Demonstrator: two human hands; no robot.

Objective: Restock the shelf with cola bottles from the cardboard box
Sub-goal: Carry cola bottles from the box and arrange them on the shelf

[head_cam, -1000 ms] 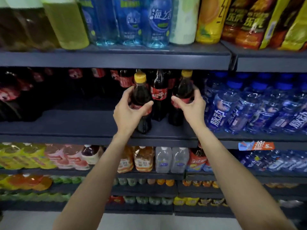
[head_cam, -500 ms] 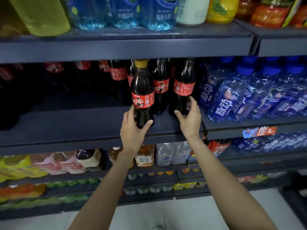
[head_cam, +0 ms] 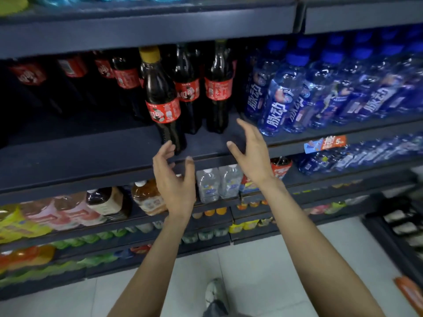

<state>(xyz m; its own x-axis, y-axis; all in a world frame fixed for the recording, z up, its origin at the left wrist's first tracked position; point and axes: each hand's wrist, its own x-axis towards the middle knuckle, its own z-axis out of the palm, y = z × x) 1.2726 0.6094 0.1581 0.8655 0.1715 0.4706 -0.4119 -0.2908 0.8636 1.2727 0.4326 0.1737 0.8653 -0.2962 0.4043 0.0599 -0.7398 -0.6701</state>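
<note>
We have let go: our left hand (head_cam: 175,181) and right hand (head_cam: 251,154) (both empty, fingers loose) hang just before the yellow-capped cola bottle (head_cam: 163,104), now standing on the shelf (head_cam: 91,152), so another can be fetched.

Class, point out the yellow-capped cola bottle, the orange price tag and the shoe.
yellow-capped cola bottle (head_cam: 163,110): head view, red label.
orange price tag (head_cam: 326,144): head view, tag's middle.
shoe (head_cam: 214,291): head view, toe.

Head-height view down onto shelf (head_cam: 96,154)
</note>
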